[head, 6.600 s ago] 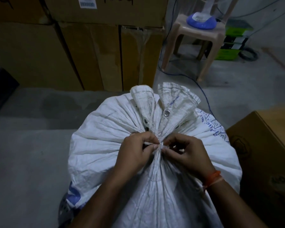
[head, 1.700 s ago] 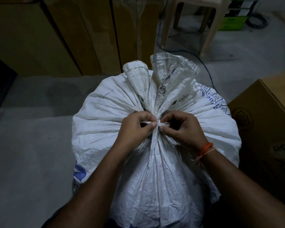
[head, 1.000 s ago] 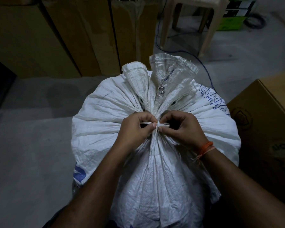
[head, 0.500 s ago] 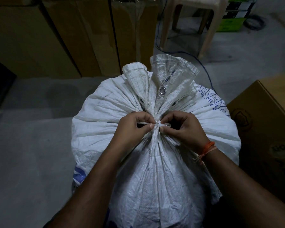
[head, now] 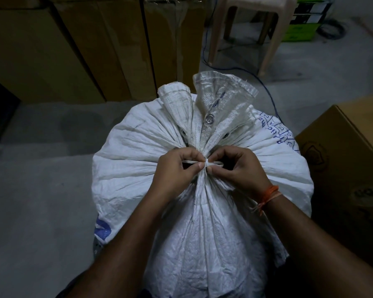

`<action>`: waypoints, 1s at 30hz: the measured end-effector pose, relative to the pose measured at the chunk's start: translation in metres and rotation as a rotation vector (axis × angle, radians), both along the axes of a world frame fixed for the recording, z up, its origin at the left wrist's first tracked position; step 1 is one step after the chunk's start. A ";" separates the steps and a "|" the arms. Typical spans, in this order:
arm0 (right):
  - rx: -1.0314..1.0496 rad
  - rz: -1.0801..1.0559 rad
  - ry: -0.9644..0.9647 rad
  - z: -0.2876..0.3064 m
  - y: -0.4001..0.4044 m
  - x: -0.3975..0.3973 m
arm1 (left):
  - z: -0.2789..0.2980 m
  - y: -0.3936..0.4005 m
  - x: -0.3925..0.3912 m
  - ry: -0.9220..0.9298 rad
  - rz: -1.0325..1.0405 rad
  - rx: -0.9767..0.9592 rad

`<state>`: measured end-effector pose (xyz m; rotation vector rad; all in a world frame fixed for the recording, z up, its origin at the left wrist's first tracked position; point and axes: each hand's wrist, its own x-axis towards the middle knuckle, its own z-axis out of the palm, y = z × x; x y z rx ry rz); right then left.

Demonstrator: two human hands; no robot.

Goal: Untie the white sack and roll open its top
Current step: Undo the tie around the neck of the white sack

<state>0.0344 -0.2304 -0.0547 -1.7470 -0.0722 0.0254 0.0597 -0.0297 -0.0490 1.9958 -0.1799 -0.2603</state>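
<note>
At the centre of the view stands the full white woven plastic sack [head: 138,151], its neck gathered tight, with the loose mouth fanning up toward 12 o'clock, where a small round metal eyelet [head: 209,119] shows. On the neck sits the thin white plastic tie [head: 211,163], knotted. The left hand [head: 177,168] pinches one end of this tie between thumb and forefinger, at the 9 o'clock side of the knot. The right hand [head: 237,166] pinches the loop part at the 3 o'clock side, its other fingers curled. Both hands touch the sack cloth under them.

The step, I think, is loosening the knot; the top is not yet open. To do it well, it seems better to push slack into the knot and to pick with the nail than to pull the ends apart, because pulling may tighten it. The strip looks thin and slippery, so a firm pinch near the knot should help.

A brown cardboard box [head: 342,160] stands at 3 o'clock, tall cardboard cartons [head: 73,50] at 11 o'clock, and a beige plastic stool [head: 274,39] at 1 o'clock.
</note>
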 end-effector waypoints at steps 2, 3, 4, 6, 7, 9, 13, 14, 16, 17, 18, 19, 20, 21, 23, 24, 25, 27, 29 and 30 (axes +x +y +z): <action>0.004 -0.005 -0.008 0.000 0.000 0.000 | 0.000 0.000 0.001 0.007 -0.004 -0.001; 0.005 -0.006 -0.008 0.000 0.000 0.000 | 0.000 0.001 0.001 0.011 -0.010 -0.002; 0.004 -0.005 -0.007 -0.001 0.000 0.000 | 0.001 0.003 0.002 0.017 -0.016 -0.006; 0.006 0.000 -0.008 -0.002 -0.001 0.001 | 0.004 0.006 0.003 0.029 -0.017 -0.021; 0.012 0.000 -0.006 -0.002 -0.002 0.001 | 0.005 0.008 0.003 0.031 -0.016 -0.028; 0.029 -0.004 0.000 -0.003 -0.003 0.002 | 0.008 0.012 0.004 0.037 -0.020 -0.041; 0.020 0.002 -0.006 -0.003 -0.002 0.002 | 0.009 0.012 0.004 0.055 -0.037 -0.038; 0.015 0.004 -0.009 -0.004 -0.002 0.002 | 0.008 0.011 0.004 0.054 -0.038 -0.034; 0.010 0.008 -0.009 -0.004 -0.002 0.002 | 0.007 0.009 0.003 0.049 -0.030 -0.036; 0.007 0.009 -0.008 -0.004 -0.002 0.003 | 0.006 0.008 0.002 0.046 -0.022 -0.038; 0.006 0.009 -0.007 -0.004 -0.002 0.002 | 0.005 0.007 0.002 0.042 -0.018 -0.041; 0.006 0.009 -0.007 -0.004 -0.002 0.002 | 0.004 0.006 0.002 0.036 -0.017 -0.041; 0.006 0.007 -0.007 -0.003 -0.002 0.002 | 0.003 0.005 0.002 0.033 -0.018 -0.043; 0.002 0.002 -0.009 -0.003 -0.002 0.002 | 0.002 0.004 0.002 0.030 -0.017 -0.042; -0.017 -0.008 -0.013 -0.003 -0.002 0.002 | 0.002 0.003 0.002 0.021 -0.010 -0.036; -0.030 -0.014 -0.014 -0.003 -0.002 0.002 | 0.002 0.003 0.002 0.013 -0.008 -0.030; -0.040 -0.020 -0.015 -0.003 -0.002 0.002 | 0.002 0.002 0.001 0.011 -0.006 -0.027; -0.043 -0.028 -0.017 -0.003 -0.001 0.002 | 0.002 0.000 0.000 0.018 0.003 -0.033; -0.041 -0.031 -0.022 -0.004 -0.001 0.003 | 0.002 -0.001 -0.001 0.012 0.013 -0.030; -0.040 -0.028 -0.025 -0.004 -0.001 0.003 | 0.002 -0.001 -0.001 0.008 0.012 -0.027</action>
